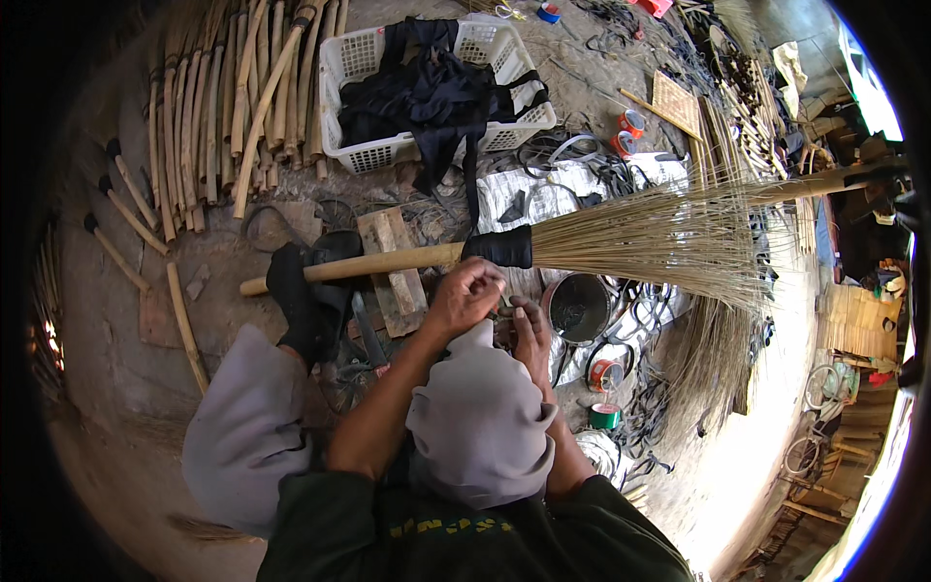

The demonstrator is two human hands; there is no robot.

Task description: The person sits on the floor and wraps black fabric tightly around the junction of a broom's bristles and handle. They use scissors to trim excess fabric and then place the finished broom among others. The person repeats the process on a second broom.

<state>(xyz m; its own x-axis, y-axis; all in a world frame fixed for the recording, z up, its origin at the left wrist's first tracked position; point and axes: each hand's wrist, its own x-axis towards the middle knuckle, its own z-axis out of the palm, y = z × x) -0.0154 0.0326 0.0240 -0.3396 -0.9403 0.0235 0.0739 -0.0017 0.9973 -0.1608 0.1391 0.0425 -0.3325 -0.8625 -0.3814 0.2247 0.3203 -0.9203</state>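
Note:
A stick broom lies crosswise in front of me, with a pale wooden handle (388,260), a black wrapped binding (498,247) and a wide fan of thin stiff bristles (640,238). My left hand (465,296) is just below the binding, its fingers curled in a pinch. Close beside it, my right hand (529,335) has bent fingers drawn together. Whatever small thing lies between the fingertips is too small to make out. My foot in black footwear (296,301) is against the handle near its left end.
Wooden poles (228,107) are piled at the far left. A white plastic basket (364,153) holds black strips. By my right hand stands a dark round bowl (579,308). A wooden block (393,262) lies under the handle; tape rolls (605,416) and scraps litter the right.

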